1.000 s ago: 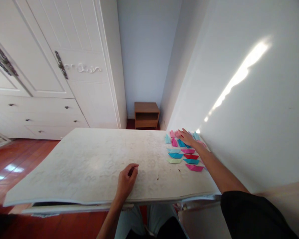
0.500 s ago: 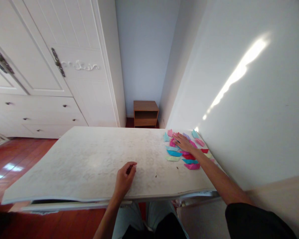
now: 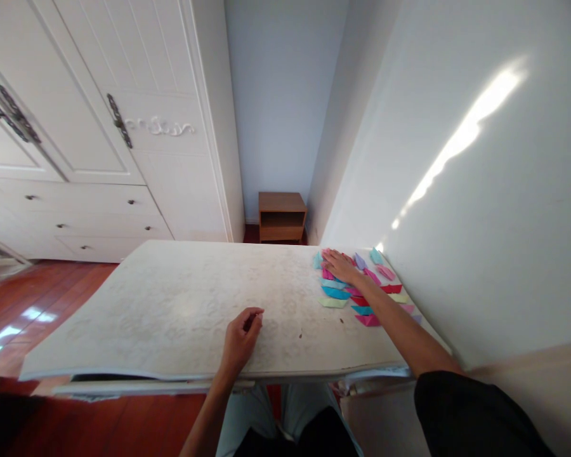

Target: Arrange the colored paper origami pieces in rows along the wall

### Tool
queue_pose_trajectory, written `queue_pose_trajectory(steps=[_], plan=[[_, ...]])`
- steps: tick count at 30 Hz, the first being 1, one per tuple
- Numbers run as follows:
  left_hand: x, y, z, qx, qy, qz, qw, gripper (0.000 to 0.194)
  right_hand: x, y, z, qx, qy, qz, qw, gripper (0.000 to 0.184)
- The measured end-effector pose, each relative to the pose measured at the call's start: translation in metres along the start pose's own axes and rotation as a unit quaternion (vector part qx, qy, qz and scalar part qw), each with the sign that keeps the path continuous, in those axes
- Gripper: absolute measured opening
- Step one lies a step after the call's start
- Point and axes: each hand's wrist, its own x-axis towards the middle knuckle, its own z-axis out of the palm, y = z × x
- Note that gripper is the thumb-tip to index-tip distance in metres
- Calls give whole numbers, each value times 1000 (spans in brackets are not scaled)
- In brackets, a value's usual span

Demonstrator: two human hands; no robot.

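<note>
Several folded paper pieces, boat-like in outline, lie in loose rows at the table's far right. My right hand (image 3: 341,266) rests flat over the far left part of them, fingers stretched out, and hides some pink ones. Close to its fingertips is a light blue folded paper (image 3: 317,260). Below the palm show a bright blue folded paper (image 3: 335,292) and a pale green folded paper (image 3: 333,303). A magenta folded paper (image 3: 367,320) lies nearest me. My left hand (image 3: 242,335) rests on the table's middle, fingers curled in a pinch; anything inside it is hidden.
The whitish table (image 3: 171,304) spans the view, its right end along a white wall (image 3: 480,209). Two small dark specks mark its top. Beyond stand a white wardrobe (image 3: 171,171) and a brown nightstand (image 3: 282,202).
My right hand has slid a little to the left over the papers, uncovering a purple piece and covering the pink one at the far edge. My left hand keeps its curled pose.
</note>
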Motion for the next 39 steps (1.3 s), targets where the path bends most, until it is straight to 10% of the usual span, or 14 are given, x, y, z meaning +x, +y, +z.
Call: queue_pose_trajectory(steps=[27,32,39], plan=[[1,6,-2,-28,-26,-39,999,41,-55,-62,-19,135,50,-202,969,58],[16,19,5,5,-41,-30,999,36,-97,-55,-31,142,109,-104,978,56],[71,49,64,230,-124,245,934,53,-168,-49,4,76,173,124,974,72]])
